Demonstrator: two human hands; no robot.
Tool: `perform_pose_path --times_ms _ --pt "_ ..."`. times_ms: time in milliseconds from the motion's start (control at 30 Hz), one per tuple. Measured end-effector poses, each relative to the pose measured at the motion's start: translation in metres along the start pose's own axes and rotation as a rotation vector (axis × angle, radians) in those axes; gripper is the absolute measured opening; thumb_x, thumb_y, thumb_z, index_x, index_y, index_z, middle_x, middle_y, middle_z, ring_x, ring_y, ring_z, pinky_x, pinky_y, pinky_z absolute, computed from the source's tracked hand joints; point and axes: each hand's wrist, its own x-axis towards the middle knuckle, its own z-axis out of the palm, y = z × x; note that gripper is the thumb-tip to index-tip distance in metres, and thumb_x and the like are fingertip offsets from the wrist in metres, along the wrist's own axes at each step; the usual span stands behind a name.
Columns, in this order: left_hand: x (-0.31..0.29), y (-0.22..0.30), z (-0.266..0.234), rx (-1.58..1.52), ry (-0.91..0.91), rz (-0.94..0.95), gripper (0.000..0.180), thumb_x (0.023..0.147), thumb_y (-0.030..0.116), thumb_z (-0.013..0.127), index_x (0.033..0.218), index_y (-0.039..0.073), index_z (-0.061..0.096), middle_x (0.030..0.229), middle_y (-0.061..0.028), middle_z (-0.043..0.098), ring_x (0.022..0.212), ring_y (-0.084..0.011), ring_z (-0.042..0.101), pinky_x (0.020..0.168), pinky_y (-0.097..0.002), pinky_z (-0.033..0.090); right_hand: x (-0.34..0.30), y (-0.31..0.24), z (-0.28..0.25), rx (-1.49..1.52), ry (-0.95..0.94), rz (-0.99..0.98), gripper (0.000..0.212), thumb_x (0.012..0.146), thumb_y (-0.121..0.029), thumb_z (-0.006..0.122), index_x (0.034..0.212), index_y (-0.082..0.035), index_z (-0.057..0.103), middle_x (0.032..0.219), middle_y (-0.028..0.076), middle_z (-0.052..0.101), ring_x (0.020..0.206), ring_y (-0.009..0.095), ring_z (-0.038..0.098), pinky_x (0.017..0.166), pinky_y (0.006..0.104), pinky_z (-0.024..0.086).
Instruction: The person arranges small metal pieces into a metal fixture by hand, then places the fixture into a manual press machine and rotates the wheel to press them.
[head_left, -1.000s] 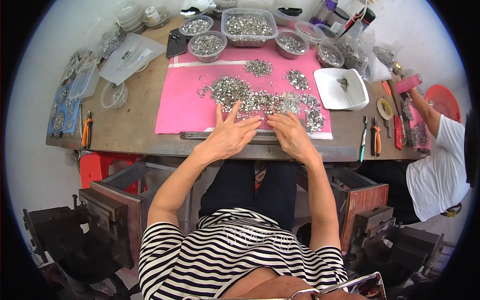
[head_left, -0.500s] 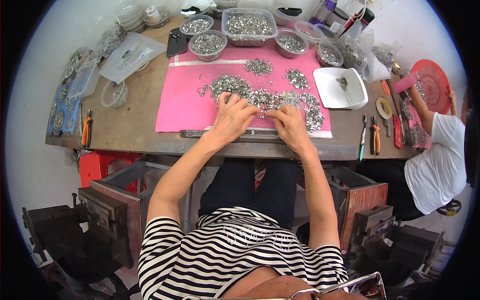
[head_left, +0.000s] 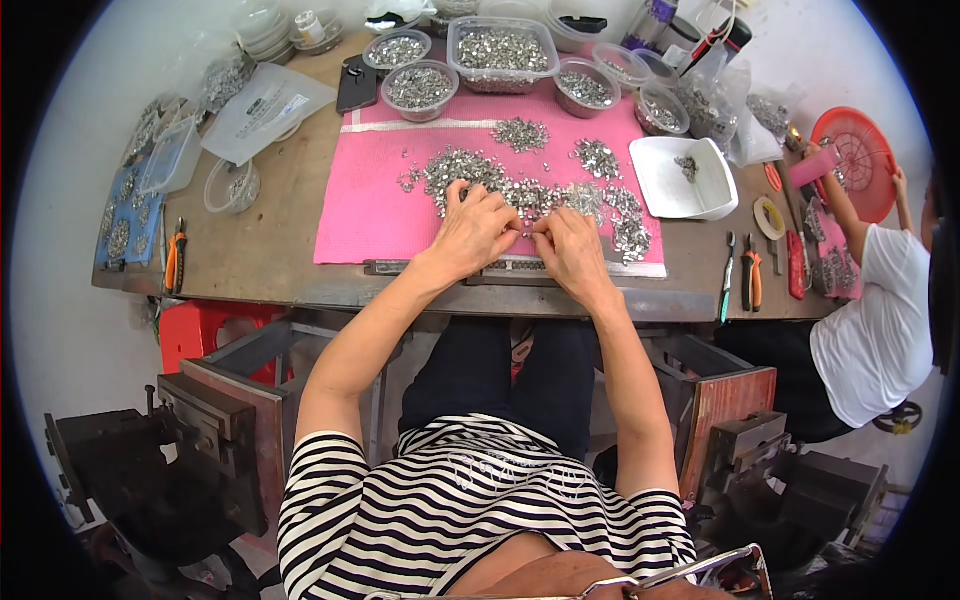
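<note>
My left hand (head_left: 472, 228) and my right hand (head_left: 574, 250) are close together at the front of a pink mat (head_left: 375, 200). Both have bent fingers with the tips pinched, and whatever is between them is too small or hidden to make out. Something dark shows by the left hand's curled fingers. Just beyond the hands spreads a pile of small silvery metal pieces (head_left: 465, 170), with smaller heaps around it. Under the wrists, along the mat's front edge, lies a long slotted metal bar (head_left: 515, 267), partly covered by the hands.
Plastic tubs of metal pieces (head_left: 500, 55) line the back. A white tray (head_left: 650, 180) stands right of the mat. Orange-handled pliers (head_left: 751, 280), a toothbrush (head_left: 727, 280) and a red knife (head_left: 795, 265) lie farther right. A co-worker holds a red basket (head_left: 855, 165).
My fingertips have shifted slightly over the bar, the right hand turning a little. The co-worker's red basket has moved and tilted more toward view.
</note>
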Motion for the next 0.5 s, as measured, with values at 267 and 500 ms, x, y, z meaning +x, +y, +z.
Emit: perform_pose_path --times_ms 267,500 --pt "-0.002 0.001 0.0 -0.013 0.011 -0.023 0.009 0.087 0.021 0.075 0.092 0.014 0.074 0.085 -0.0027 0.058 0.093 -0.0223 0.056 0.104 -0.0513 0.031 -0.007 -0.009 0.012 0.007 0.014 0.187 0.008 0.083 -0.007 0.073 0.089 -0.006 0.067 0.086 0.009 0.062 0.087 0.028 0.062 0.081 0.0421 0.042" --pt "-0.002 0.002 0.002 0.005 0.046 -0.016 0.009 0.086 0.02 0.075 0.092 0.013 0.074 0.085 -0.0029 0.059 0.093 -0.0221 0.056 0.105 -0.0522 0.031 -0.001 -0.012 0.016 -0.089 0.079 0.126 0.008 0.082 -0.008 0.074 0.088 -0.006 0.068 0.077 0.006 0.061 0.074 0.026 0.061 0.075 0.041 0.041"
